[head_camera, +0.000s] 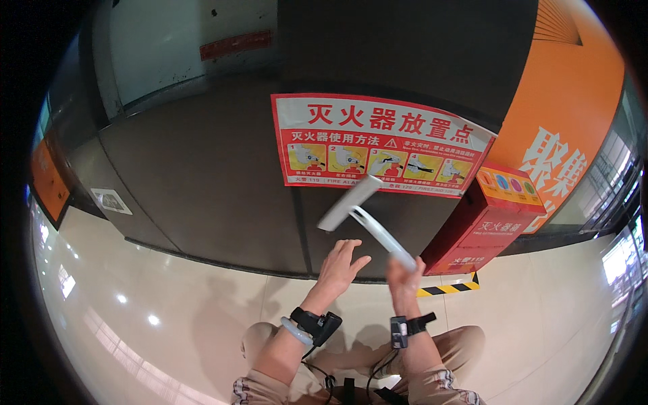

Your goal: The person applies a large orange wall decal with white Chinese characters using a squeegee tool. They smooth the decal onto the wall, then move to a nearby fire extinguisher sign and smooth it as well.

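Observation:
My right hand (404, 281) is closed around the handle of a pale T-shaped squeegee (382, 234), and both are slightly blurred. The wide head of the squeegee slants up and to the right, overlapping the lower edge of a red and white fire-extinguisher sign (374, 114) in the view. Whether the head touches the dark wall panel (217, 167) or the sign, I cannot tell. To the left of the handle, my left hand (335, 268) holds nothing, its thumb apart from its fingers. It is in front of the panel's lower part.
A red fire-extinguisher box (481, 228) stands at the right on the tiled floor (177, 314), by black-and-yellow tape (448, 289). An orange panel (567, 101) rises behind it. My bent knees are below, and cables hang between my forearms.

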Motion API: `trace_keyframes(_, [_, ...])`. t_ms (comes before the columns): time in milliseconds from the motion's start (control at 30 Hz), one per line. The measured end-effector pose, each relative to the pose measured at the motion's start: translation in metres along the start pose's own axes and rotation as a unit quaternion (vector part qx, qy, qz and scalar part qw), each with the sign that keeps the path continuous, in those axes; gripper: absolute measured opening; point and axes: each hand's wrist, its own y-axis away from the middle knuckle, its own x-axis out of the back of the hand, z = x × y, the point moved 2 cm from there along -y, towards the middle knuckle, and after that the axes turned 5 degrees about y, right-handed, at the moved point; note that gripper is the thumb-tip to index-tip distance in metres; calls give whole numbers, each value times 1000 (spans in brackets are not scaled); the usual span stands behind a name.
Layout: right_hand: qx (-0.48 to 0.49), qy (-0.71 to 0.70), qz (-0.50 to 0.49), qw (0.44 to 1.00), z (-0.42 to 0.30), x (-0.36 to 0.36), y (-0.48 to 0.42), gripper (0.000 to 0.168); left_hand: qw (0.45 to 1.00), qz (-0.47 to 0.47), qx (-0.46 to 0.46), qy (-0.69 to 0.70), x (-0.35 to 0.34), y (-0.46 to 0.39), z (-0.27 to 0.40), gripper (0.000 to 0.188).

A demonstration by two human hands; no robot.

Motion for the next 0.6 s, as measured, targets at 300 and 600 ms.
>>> trace_keyframes(300, [-116, -54, -12, 992, 58, 21, 27, 38, 983, -32, 42, 177, -44, -14, -22, 32])
trace_keyframes(600, [255, 601, -64, 755, 50, 2, 31, 30, 987, -41, 2, 158, -51, -10, -15, 37])
